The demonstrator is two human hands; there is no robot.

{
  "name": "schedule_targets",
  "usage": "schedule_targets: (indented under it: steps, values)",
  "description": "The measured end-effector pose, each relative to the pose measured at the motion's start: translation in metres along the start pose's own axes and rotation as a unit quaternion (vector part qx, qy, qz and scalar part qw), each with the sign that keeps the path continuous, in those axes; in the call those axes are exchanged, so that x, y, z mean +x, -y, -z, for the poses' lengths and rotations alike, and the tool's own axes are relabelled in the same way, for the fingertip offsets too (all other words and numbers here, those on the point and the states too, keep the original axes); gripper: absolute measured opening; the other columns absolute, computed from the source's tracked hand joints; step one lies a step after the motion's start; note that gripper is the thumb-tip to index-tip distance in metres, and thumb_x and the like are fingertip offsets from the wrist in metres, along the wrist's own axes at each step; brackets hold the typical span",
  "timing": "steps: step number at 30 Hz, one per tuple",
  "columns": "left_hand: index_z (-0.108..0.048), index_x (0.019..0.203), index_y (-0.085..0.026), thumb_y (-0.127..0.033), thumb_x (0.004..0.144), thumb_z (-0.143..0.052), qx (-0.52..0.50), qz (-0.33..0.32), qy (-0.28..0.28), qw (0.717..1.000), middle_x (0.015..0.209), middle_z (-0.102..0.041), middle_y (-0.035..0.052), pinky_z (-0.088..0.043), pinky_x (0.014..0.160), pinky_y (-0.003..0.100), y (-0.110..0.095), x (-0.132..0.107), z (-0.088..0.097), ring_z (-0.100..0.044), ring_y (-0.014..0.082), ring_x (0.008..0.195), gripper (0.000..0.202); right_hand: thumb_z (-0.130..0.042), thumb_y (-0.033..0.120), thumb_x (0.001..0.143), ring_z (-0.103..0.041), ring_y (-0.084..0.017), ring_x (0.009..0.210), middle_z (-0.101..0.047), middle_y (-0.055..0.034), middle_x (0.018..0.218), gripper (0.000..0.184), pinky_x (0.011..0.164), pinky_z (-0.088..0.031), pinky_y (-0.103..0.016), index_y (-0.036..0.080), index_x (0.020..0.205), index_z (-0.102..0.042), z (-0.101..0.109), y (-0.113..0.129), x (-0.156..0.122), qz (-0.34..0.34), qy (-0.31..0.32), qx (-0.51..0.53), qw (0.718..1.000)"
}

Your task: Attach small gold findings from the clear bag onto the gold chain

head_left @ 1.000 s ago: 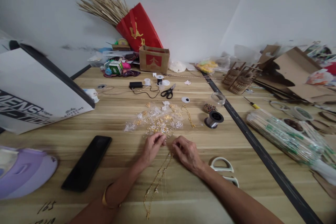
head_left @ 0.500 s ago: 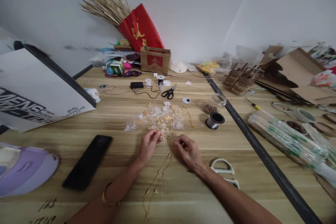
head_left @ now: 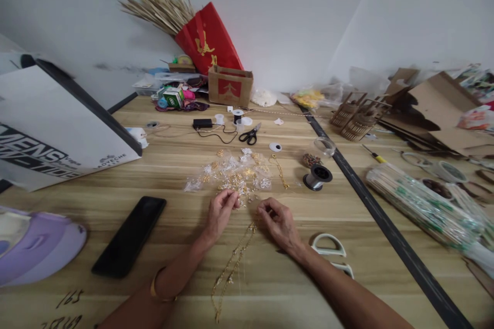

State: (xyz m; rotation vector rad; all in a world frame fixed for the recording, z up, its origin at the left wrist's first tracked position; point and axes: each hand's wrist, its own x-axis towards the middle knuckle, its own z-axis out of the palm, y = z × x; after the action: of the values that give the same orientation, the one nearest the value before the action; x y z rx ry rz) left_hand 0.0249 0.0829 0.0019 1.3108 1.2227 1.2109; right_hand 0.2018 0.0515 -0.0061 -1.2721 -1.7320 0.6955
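My left hand (head_left: 221, 214) is closed in a pinch at the near edge of a heap of gold and clear beads (head_left: 237, 182); whatever lies between its fingertips is too small to make out. Across a narrow gap, my right hand (head_left: 278, 221) also pinches, with its fingers curled and their contents hidden. A gold beaded chain (head_left: 234, 254) lies in a long loop on the table, its upper end close to the right fingertips. Fine thread-like lines (head_left: 240, 275) run beside it. Pale scissor-like handles (head_left: 328, 245) stick out by my right forearm.
A black phone (head_left: 129, 236) and a purple-white object (head_left: 40, 247) lie to the left. Beyond the beads are black scissors (head_left: 250, 135), a short gold chain (head_left: 279, 169) and a wire spool (head_left: 317, 177). Plastic-wrapped sticks (head_left: 419, 203) lie right; a white box (head_left: 57, 133) stands left.
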Motion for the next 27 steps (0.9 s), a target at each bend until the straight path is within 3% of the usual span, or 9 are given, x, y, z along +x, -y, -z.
schedule_targets:
  steps: [6, 12, 17, 22, 27]
  values:
    - [-0.058, 0.068, -0.014, -0.036, 0.079, -0.055, -0.013, -0.002, -0.01, 1.0, 0.059, -0.056, -0.0009, -0.044, 0.058, 0.021, -0.005, -0.001, 0.001, -0.053, 0.0113, 0.058, 0.024, -0.047, 0.021, 0.085, -0.05, -0.012, 0.057, -0.056, -0.0007, 0.067, 0.012, 0.054, -0.038, -0.022, 0.019, 0.077, -0.055, 0.001, 0.001, -0.004, 0.064, 0.031, -0.052, 0.996]
    - [-0.059, 0.069, -0.014, -0.036, 0.078, -0.056, -0.026, 0.0, -0.02, 0.999, 0.059, -0.057, -0.001, -0.045, 0.058, 0.021, -0.01, 0.003, 0.004, -0.053, 0.0113, 0.058, 0.025, -0.049, 0.029, 0.085, -0.052, -0.014, 0.061, -0.057, -0.0012, 0.067, 0.017, 0.057, -0.041, -0.023, 0.018, 0.074, -0.056, 0.002, 0.006, 0.0, -0.023, -0.028, 0.03, 0.999]
    - [-0.06, 0.07, -0.014, -0.037, 0.079, -0.055, -0.012, 0.005, -0.014, 1.0, 0.06, -0.058, -0.0006, -0.045, 0.059, 0.021, -0.012, 0.006, 0.006, -0.054, 0.0116, 0.059, 0.025, -0.056, 0.038, 0.081, -0.046, -0.012, 0.057, -0.051, 0.0009, 0.062, 0.023, 0.052, -0.037, -0.022, 0.017, 0.071, -0.055, 0.005, 0.007, 0.006, -0.093, -0.069, 0.14, 0.983]
    - [-0.06, 0.069, -0.014, -0.037, 0.079, -0.055, 0.005, 0.002, -0.009, 1.0, 0.06, -0.058, -0.0004, -0.045, 0.059, 0.022, -0.011, 0.006, 0.007, -0.054, 0.0119, 0.059, 0.026, -0.063, 0.045, 0.074, -0.041, -0.011, 0.053, -0.048, 0.0024, 0.058, 0.03, 0.049, -0.033, -0.022, 0.016, 0.071, -0.056, 0.006, 0.001, 0.011, -0.154, -0.075, 0.227, 0.959]
    - [-0.06, 0.068, -0.014, -0.037, 0.079, -0.055, 0.011, -0.002, -0.013, 1.0, 0.06, -0.059, -0.0004, -0.045, 0.059, 0.022, -0.015, 0.008, 0.009, -0.054, 0.0118, 0.059, 0.026, -0.064, 0.047, 0.073, -0.039, -0.01, 0.05, -0.046, 0.0033, 0.055, 0.032, 0.047, -0.031, -0.022, 0.016, 0.068, -0.055, 0.006, 0.0, 0.012, -0.163, -0.066, 0.254, 0.951]
